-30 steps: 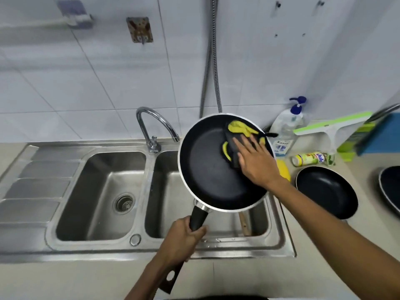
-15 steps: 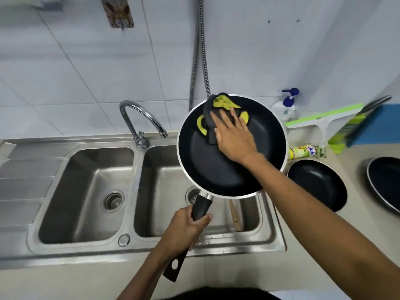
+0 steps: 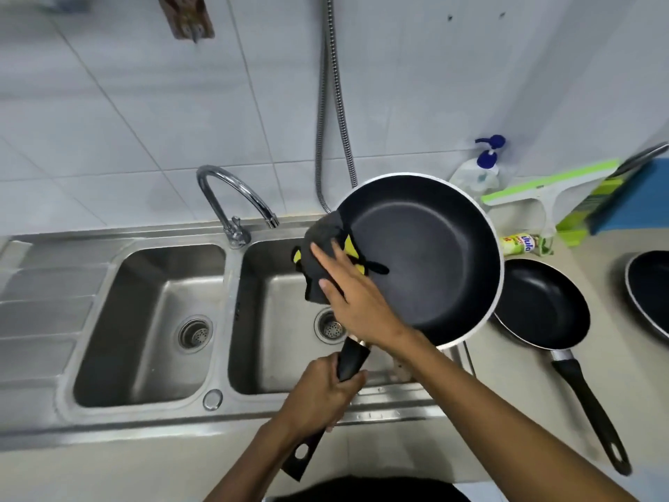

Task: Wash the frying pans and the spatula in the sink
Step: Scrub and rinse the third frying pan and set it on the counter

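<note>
A large black frying pan (image 3: 427, 259) with a white rim is tilted above the right basin of the steel sink (image 3: 231, 411). My left hand (image 3: 322, 396) grips its black handle near the sink's front edge. My right hand (image 3: 356, 298) presses a grey and yellow cloth (image 3: 324, 259) with straight fingers against the pan's left rim. A smaller black pan (image 3: 543, 306) lies on the counter to the right. Another pan (image 3: 651, 288) shows at the right edge. A pale piece of something peeks out under my right forearm; I cannot tell what it is.
The curved tap (image 3: 231, 201) stands between the two basins, and a metal hose (image 3: 335, 103) hangs on the tiled wall. A soap pump bottle (image 3: 483, 168), a green squeegee (image 3: 543, 190) and a small lying bottle (image 3: 519, 244) are behind the pans.
My right hand has slid the cloth from the pan's upper inside down to its left rim. The pan sits a little further right in view.
</note>
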Demonstrator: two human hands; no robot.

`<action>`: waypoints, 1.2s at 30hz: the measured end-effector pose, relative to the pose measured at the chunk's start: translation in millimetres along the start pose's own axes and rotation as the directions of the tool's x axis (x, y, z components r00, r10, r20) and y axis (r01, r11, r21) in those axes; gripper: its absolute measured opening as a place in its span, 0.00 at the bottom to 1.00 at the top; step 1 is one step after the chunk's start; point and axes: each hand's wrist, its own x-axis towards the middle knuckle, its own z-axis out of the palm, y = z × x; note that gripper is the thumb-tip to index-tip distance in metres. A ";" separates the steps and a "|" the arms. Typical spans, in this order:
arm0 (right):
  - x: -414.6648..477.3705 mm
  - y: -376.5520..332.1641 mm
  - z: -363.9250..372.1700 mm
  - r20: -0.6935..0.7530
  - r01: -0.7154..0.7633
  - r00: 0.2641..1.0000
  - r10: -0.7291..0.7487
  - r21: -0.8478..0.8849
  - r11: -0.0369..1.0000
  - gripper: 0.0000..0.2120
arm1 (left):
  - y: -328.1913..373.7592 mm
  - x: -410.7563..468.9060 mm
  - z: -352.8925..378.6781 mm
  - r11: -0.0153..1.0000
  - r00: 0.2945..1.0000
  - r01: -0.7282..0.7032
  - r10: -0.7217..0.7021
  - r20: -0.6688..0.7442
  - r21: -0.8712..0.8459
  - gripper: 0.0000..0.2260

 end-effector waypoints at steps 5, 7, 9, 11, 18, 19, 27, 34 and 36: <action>13.7 -8.8 -0.5 0.028 0.038 0.999 -0.037 -0.033 0.999 0.26 | 10.2 3.9 -1.6 0.987 1.000 0.001 -0.004 -0.017 -0.162 0.15; -18.3 4.6 -9.6 0.178 0.188 0.972 -0.151 -0.214 0.959 0.27 | 4.1 4.2 -11.0 0.980 0.999 0.000 -0.007 -0.035 -0.198 0.17; -47.7 27.6 -30.3 0.301 0.278 0.938 -0.172 -0.356 0.892 0.26 | -4.8 2.6 -19.0 0.975 0.998 0.007 -0.021 -0.063 -0.221 0.14; -60.8 50.8 -59.9 0.364 0.264 0.927 -0.093 -0.454 0.851 0.25 | -11.9 -1.1 -22.3 0.970 0.996 0.029 -0.050 -0.080 -0.240 0.16; 2.4 114.6 -128.6 0.109 0.125 0.992 -0.061 -0.864 0.488 0.29 | -2.8 -13.9 -14.9 0.991 0.997 0.026 -0.036 -0.067 -0.134 0.18; 19.4 110.2 -128.0 0.043 0.077 0.996 -0.078 -0.851 0.520 0.30 | 1.9 -13.7 -13.6 0.994 0.997 0.025 -0.033 -0.070 -0.107 0.18; 55.1 22.0 -17.4 0.097 0.235 0.972 -0.215 -0.473 0.849 0.25 | 12.9 -15.7 -18.9 0.994 0.994 0.046 -0.055 -0.094 -0.102 0.17; 49.0 41.1 -12.9 0.183 0.328 0.943 -0.279 -0.660 0.676 0.27 | 6.1 -22.8 -26.1 0.999 0.994 0.053 -0.053 -0.097 -0.001 0.15; 74.8 57.3 -36.4 0.000 0.098 0.990 -0.140 -0.715 0.692 0.27 | 7.7 -24.4 -22.5 0.997 0.993 0.074 -0.075 -0.091 -0.021 0.15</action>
